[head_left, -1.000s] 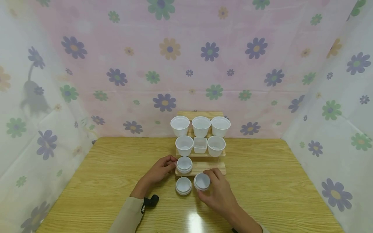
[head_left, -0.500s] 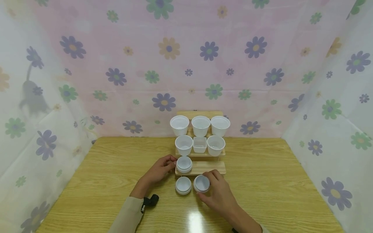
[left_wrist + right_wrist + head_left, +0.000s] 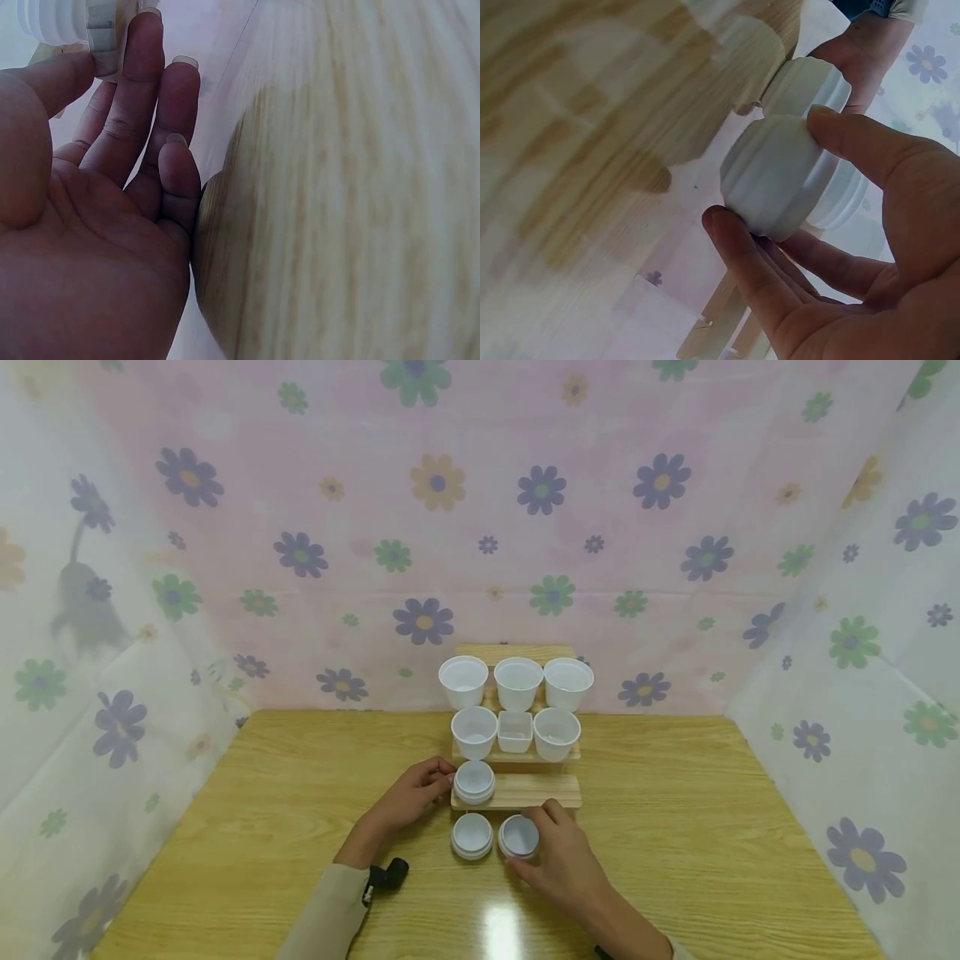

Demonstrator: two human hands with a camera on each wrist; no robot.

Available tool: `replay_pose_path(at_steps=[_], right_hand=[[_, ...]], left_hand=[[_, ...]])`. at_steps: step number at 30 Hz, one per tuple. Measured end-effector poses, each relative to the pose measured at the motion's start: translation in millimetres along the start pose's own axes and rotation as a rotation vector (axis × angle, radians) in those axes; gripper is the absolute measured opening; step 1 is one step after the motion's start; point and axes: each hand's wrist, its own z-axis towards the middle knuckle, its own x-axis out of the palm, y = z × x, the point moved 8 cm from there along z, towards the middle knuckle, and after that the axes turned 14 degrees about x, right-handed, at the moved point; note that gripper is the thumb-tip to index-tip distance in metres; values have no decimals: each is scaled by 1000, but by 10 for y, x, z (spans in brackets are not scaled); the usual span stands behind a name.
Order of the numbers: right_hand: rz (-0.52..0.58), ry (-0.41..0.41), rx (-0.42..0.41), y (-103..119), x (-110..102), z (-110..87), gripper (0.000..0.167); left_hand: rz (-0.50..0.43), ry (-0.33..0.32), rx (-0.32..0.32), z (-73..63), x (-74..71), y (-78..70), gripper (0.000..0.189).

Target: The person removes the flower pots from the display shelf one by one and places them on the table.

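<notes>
My right hand (image 3: 566, 860) grips a small white jar (image 3: 519, 837) between thumb and fingers, close over the table in front of the wooden tiered stand (image 3: 540, 792). Another white jar (image 3: 472, 837) stands just left of it. A third jar (image 3: 474, 782) sits at the left end of the stand's lowest step. Beside that jar, my left hand (image 3: 411, 795) pinches the step's end between thumb and fingertips. In the right wrist view the held jar (image 3: 776, 176) shows its ridged side, with thumb above and fingers below. The left wrist view catches the left palm (image 3: 97, 262) alongside the table.
Above, the stand's middle step bears two round white cups (image 3: 474, 732) and a small square cup (image 3: 515, 732) between them. On the upper step stand three larger cups (image 3: 517, 683). A flowered cloth (image 3: 480, 527) encloses the wooden table (image 3: 675, 827) behind and at both sides.
The right hand has brought its jar slightly down and toward the front, level with the jar beside it. My left hand has stayed at the step's end.
</notes>
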Motion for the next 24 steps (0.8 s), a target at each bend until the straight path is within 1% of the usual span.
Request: replay_pose_path(at_steps=[8, 16, 24], right_hand=[[-45, 27, 6, -24, 48, 28, 61], [-76, -6, 5, 1, 42, 37, 61], [-81, -17, 22, 3, 40, 46, 60]], left_hand=[[11, 4, -4, 10, 5, -13, 22], [1, 9, -1, 6, 6, -1, 22], [-8, -6, -25, -1, -3, 14, 20]])
